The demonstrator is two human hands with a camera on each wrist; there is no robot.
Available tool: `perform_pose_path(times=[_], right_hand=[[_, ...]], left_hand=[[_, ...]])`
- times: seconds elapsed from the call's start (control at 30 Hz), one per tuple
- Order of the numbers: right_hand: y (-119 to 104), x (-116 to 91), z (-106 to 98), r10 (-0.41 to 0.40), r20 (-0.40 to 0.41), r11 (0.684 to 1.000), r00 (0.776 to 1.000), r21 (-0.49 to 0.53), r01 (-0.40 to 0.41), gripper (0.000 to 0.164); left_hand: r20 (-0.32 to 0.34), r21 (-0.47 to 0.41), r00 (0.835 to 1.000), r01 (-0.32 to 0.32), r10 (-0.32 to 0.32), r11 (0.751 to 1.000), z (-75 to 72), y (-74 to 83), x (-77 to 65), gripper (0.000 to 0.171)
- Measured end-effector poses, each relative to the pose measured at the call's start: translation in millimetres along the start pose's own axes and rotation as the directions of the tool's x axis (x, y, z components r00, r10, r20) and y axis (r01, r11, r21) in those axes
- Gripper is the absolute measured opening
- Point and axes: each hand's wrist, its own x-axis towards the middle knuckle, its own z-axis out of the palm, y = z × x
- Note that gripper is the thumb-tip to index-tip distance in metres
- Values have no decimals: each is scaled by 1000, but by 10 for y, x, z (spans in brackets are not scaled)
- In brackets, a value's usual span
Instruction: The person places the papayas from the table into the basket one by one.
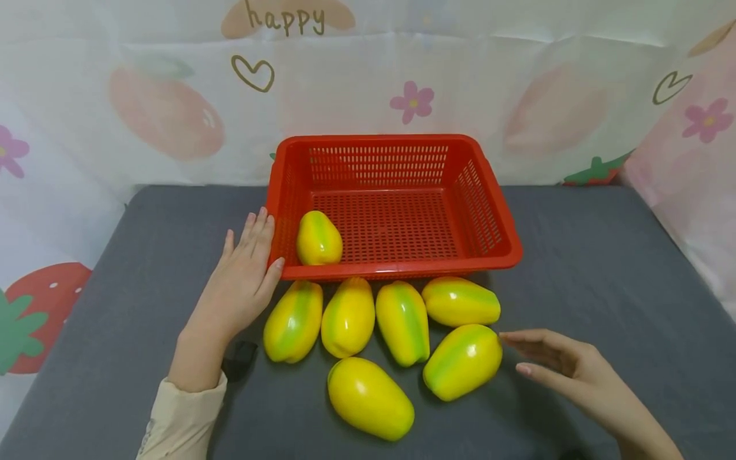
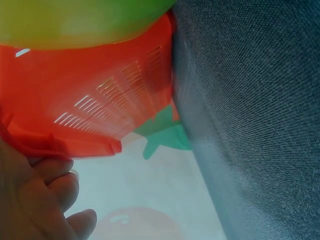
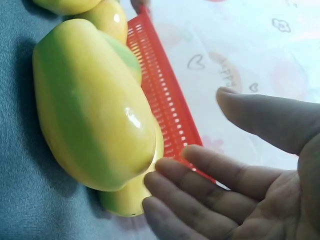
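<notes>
A red plastic basket [image 1: 379,268] stands at the back of the table with one yellow-green papaya [image 1: 319,239] in its front left corner. My left hand [image 1: 238,281] touches the basket's left side, fingers straight along the rim; the left wrist view shows those fingers [image 2: 64,190] against the basket's outer wall. My right hand [image 1: 569,364] is beside the rightmost front papaya [image 1: 463,362], fingers extended, thumb apart and nothing held. In the right wrist view, the fingertips [image 3: 155,182] come close to the big papaya [image 3: 92,105]; whether they touch it I cannot tell.
Several more glossy papayas lie in front of the basket, among them one at the far left [image 1: 294,321], one lying sideways by the basket [image 1: 462,301] and one nearest me [image 1: 370,398]. A grey cloth [image 1: 604,268] covers the table. A printed curtain [image 1: 356,83] hangs behind.
</notes>
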Motion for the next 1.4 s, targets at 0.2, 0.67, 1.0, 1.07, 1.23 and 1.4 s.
perform_pose_path(times=[0.2, 0.67, 1.0, 1.07, 1.23, 1.4], right_hand=[[20, 7, 33, 59, 11, 998, 998, 2, -59, 36], [107, 90, 160, 3, -19, 999, 1000, 51, -2, 46], [109, 139, 269, -10, -71, 996, 997, -91, 3, 56], [104, 149, 280, 33, -75, 994, 997, -106, -41, 60], [105, 143, 257, 143, -37, 985, 989, -90, -146, 70], [117, 138, 222, 186, 10, 981, 983, -57, -185, 76]], left_hand=[[6, -4, 1000, -5, 5, 1000, -6, -1, 11, 66], [-12, -5, 1000, -15, 15, 1000, 17, -16, 2, 66], [-16, 0, 1000, -12, 12, 1000, 25, -14, 4, 66], [-16, -2, 1000, -12, 12, 1000, 24, -15, 3, 66], [-20, -4, 1000, -16, 16, 1000, 21, -10, 2, 65], [-23, -3, 1000, -19, 19, 1000, 21, -8, 1, 65]])
